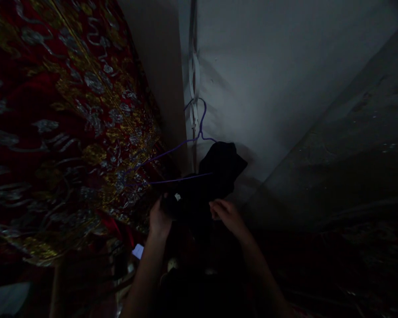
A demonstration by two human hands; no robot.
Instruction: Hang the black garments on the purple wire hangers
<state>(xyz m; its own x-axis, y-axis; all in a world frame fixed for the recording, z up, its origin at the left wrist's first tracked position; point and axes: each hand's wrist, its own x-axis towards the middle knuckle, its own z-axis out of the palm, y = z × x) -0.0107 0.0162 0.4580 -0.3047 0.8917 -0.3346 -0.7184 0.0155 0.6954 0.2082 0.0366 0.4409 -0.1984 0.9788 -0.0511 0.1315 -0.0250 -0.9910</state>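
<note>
A black garment (219, 172) hangs partly on a thin purple wire hanger (182, 145), whose hook catches a white strap (194, 84) on the wall. My left hand (159, 218) grips the garment's lower left edge, fingers curled into the dark cloth near a small white tag (177, 197). My right hand (225, 214) pinches the cloth on the lower right. The scene is very dark and the garment's lower part is lost in shadow.
A red cloth with gold and silver embroidery (63, 123) fills the left side. A pale wall (268, 75) stands behind the hanger. A grey surface (351, 154) slopes along the right. A small lit rectangle (138, 251) shows below my left arm.
</note>
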